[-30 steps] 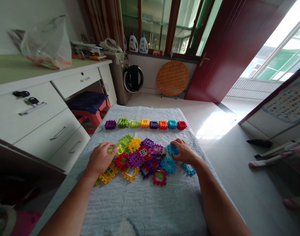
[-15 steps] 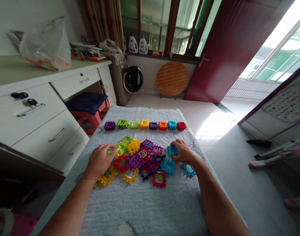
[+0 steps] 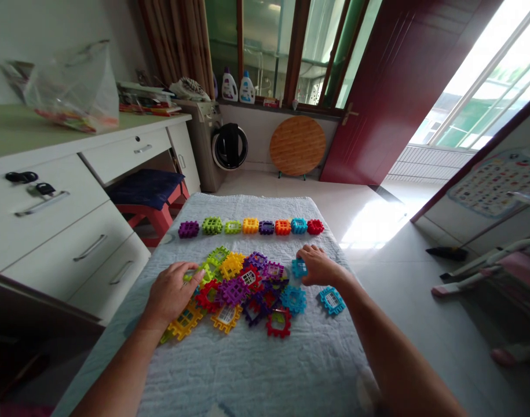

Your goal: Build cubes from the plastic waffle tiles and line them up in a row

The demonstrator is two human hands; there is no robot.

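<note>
1. Step in hand (judgement): sorting through or taking up loose pieces at both sides of the pile (image 3: 234, 291).
2. Next move (judgement): to lift a piece cleanly, bring thumb and fingertips onto opposite edges; take care not to drag interlocking teeth or overlapping neighbours.
3. At the left hand (image 3: 171, 292): laid against lime-green pieces (image 3: 208, 272) at the pile's left side, with fingers bent and thumb slightly parted from the index finger. Cannot tell whether gripping or merely touching.
4. At the right hand (image 3: 320, 266): placed at a light-blue piece (image 3: 298, 268) beside the pile's upper right, with fingers curled over the far side and thumb on the near side, moderately parted. In contact, by appearance; firmness of hold impossible to tell.
5. Location of pieces: heaped flat and overlapping on the pale blue cloth (image 3: 256, 370), between both hands. Near the right forearm, apart from the pile, note one light-blue window piece (image 3: 332, 300).
6. Beyond the pile: see eight assembled blocks (image 3: 251, 225), set in a row across the cloth.
</note>
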